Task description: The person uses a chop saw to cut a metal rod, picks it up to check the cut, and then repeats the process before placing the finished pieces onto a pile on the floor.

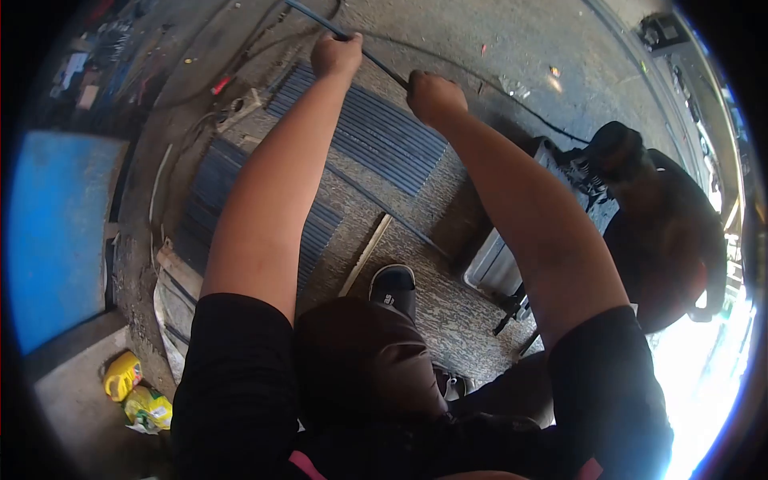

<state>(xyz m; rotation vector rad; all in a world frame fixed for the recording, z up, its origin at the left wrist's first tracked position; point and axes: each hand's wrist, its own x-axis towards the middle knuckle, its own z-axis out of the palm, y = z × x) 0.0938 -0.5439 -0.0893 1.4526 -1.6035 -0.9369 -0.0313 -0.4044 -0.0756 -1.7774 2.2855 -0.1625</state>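
Both arms reach forward over the floor. My left hand (336,56) is closed around a thin dark rod (384,69) near the top of the view. To the right, my right hand (437,98) is closed on the lower end of the same rod. The rod slants from upper left to lower right, its upper end running toward the top edge. Below the hands lies a ribbed panel of dark parallel rods (372,132). A second ribbed stack (210,192) lies to the left, partly hidden by my left forearm.
A power saw-like machine (668,216) on a metal base (490,264) stands at the right. A blue panel (60,232) is at the left, with yellow packets (148,408) below it. A flat strip (366,254) lies near my shoe (394,286). A dark cable (532,116) crosses the floor.
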